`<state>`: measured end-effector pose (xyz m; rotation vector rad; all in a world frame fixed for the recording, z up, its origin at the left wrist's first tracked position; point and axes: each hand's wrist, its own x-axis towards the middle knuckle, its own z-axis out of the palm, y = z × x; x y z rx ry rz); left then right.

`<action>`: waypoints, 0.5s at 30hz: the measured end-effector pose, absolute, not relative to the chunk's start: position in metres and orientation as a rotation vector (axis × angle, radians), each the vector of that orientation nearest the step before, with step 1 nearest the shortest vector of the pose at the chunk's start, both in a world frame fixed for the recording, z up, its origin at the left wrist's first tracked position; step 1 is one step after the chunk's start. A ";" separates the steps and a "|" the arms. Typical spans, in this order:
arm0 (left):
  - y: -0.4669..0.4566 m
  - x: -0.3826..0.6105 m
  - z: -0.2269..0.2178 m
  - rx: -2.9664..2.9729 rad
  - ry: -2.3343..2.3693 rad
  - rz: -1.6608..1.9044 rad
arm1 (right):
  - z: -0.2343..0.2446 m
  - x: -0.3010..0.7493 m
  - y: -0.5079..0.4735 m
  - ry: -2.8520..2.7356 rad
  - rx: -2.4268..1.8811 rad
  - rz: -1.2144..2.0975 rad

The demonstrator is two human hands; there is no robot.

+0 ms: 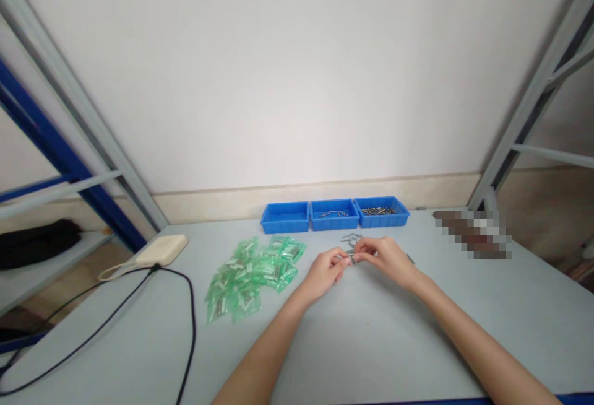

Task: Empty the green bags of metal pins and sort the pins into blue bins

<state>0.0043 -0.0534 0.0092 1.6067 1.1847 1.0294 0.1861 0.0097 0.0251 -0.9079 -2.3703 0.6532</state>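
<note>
Over the counter (pixel 464 343), a two-handed fingertip pinch.
Left hand (pixel 322 275) and right hand (pixel 385 259) nearly closed on one small metal pin (pixel 350 259), kept low for steadiness, just beside loose pins (pixel 351 242).

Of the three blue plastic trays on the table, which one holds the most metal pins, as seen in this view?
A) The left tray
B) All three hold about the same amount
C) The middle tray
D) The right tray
D. The right tray holds a dense pile of metal pins, while the middle tray shows only a few.
</note>
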 end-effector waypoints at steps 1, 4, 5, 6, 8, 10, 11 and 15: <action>-0.054 0.005 0.011 1.609 1.180 1.017 | 0.023 0.188 0.010 -2.362 -0.911 0.648; -0.056 0.008 0.012 1.665 1.212 0.989 | 0.020 0.192 0.008 -2.375 -0.951 0.598; -0.056 0.009 0.011 1.692 1.236 0.991 | 0.020 0.192 0.007 -2.386 -0.970 0.568; -0.056 0.009 0.011 1.716 1.262 0.999 | 0.021 0.192 0.005 -2.399 -0.986 0.536; -0.054 0.009 0.009 1.736 1.295 1.027 | 0.022 0.191 0.001 -2.417 -1.007 0.474; -0.053 0.008 0.008 1.698 1.278 1.051 | 0.023 0.189 -0.003 -2.417 -1.003 0.448; -0.052 0.008 0.007 1.663 1.257 1.063 | 0.024 0.188 -0.005 -2.407 -0.998 0.453; -0.049 0.007 0.006 1.528 1.182 1.114 | 0.025 0.184 -0.007 -2.341 -0.997 0.555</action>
